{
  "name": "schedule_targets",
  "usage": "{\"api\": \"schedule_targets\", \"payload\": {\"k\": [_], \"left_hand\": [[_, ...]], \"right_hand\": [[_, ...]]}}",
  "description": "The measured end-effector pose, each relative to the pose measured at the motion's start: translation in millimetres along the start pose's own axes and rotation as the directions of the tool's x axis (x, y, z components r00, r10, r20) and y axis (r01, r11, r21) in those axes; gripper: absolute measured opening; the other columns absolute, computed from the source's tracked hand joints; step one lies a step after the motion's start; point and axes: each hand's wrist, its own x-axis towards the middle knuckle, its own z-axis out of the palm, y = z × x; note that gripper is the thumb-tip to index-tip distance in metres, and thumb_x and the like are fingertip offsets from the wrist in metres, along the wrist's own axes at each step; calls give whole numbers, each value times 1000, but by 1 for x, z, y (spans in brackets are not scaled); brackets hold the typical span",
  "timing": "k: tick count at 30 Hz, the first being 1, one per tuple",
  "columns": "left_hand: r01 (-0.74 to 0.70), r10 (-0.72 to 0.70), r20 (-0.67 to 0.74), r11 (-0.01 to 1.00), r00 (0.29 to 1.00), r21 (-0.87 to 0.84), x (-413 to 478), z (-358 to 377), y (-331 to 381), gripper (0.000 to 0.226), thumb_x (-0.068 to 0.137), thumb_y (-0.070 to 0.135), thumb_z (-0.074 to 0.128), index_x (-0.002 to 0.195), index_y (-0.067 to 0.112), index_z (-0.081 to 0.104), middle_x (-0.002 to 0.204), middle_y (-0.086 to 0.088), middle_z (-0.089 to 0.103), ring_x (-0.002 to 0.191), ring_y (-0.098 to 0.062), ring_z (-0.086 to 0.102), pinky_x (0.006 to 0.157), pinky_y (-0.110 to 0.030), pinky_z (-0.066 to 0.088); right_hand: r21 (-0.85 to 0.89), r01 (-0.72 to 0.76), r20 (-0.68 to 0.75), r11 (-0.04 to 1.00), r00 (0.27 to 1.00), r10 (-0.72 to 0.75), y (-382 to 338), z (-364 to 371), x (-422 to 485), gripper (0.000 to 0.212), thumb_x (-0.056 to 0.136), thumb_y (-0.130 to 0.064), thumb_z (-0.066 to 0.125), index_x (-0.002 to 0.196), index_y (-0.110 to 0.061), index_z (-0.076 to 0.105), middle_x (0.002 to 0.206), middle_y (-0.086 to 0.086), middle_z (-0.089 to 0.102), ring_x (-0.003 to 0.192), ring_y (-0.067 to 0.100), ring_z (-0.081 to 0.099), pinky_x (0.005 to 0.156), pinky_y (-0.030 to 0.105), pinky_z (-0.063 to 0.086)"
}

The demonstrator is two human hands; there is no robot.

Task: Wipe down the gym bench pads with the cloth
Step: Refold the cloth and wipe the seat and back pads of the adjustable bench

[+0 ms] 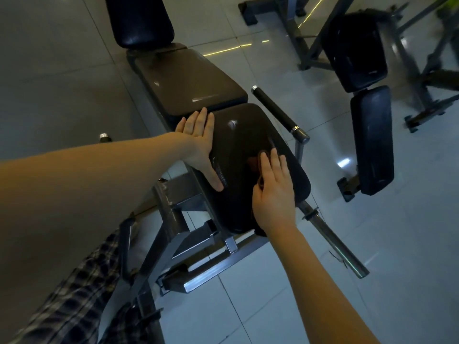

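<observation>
A gym bench runs away from me with three dark pads: the near pad point(243, 135), a middle seat pad point(188, 80) and a far back pad point(141, 21). My left hand point(201, 145) lies flat with straight fingers on the near pad's left edge. My right hand point(273, 189) presses flat on a dark brownish cloth point(259, 167) on the near pad's right side. Most of the cloth is hidden under the palm; only its left edge shows.
A black-gripped handle bar point(275, 108) sticks out beside the near pad's right. A steel bar point(332, 242) runs low at right. The bench's metal frame point(198, 244) stands below. A second bench point(370, 135) stands at right on a tiled floor point(397, 269).
</observation>
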Motion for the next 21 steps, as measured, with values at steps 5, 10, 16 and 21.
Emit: {"api": "schedule_targets", "payload": {"k": [5, 10, 16, 21], "left_hand": [[-9, 10, -23, 999, 1000, 31, 6, 4, -4, 169, 43, 81, 77, 142, 10, -42, 151, -11, -45, 142, -29, -37, 114, -44, -21], [-12, 13, -43, 1000, 999, 18, 12, 8, -3, 167, 46, 77, 79, 143, 12, -41, 151, -9, -45, 141, -27, -38, 111, -40, -23], [-31, 31, -57, 999, 998, -11, 3, 9, 0, 172, 31, 83, 70, 145, 14, -38, 153, -8, -43, 142, -26, -36, 116, -43, -20], [-79, 70, -167, 996, 983, -48, -9, 14, -4, 168, 37, 83, 72, 149, 14, -31, 156, -8, -39, 144, -25, -33, 119, -43, -18]], "right_hand": [[-34, -45, -55, 998, 998, 43, -14, 4, 66, 56, 102, -24, 36, 155, -18, 19, 164, 4, 6, 150, 21, -2, 120, 37, 0], [-47, -90, -78, 995, 993, 86, -24, 4, 121, 55, 102, -25, 34, 154, -15, 18, 164, 7, 4, 151, 24, -2, 121, 42, 3], [-30, -78, 3, 996, 997, 78, -22, -9, 110, 58, 101, -23, 36, 155, -16, 16, 164, 7, 5, 150, 24, -1, 121, 43, 5], [-33, -73, 52, 997, 996, 75, -13, -20, 39, 62, 101, -22, 37, 156, -21, 8, 164, 2, 1, 150, 19, -5, 120, 38, -1]]}}
